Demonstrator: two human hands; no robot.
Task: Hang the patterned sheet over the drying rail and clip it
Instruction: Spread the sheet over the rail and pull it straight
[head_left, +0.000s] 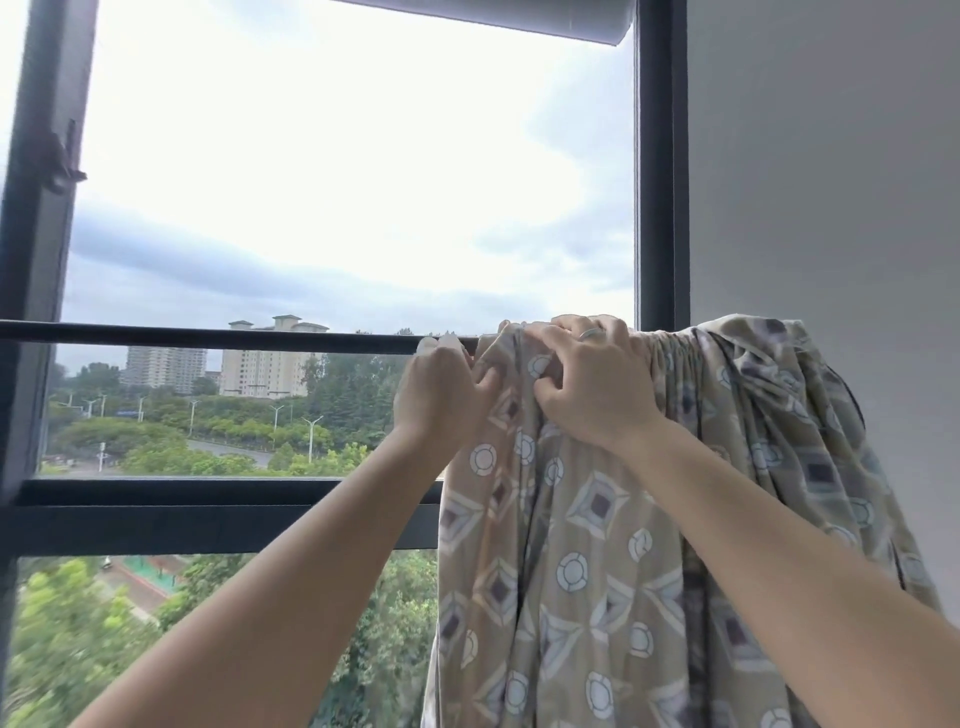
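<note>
A beige patterned sheet (597, 545) with diamond and circle motifs hangs bunched over the right end of a dark horizontal drying rail (234, 335). My left hand (441, 400) is closed at the sheet's left edge by the rail, where a small white clip (439, 343) sits just above its fingers. My right hand (592, 384), with a ring on one finger, presses and pinches the gathered fabric on top of the rail. The rail is hidden under the cloth on the right.
A dark window frame (660, 166) stands behind the rail, with a grey wall (831, 156) to the right. A lower frame bar (208, 499) runs beneath. A latch (65, 166) sits on the left frame. Buildings and trees lie outside.
</note>
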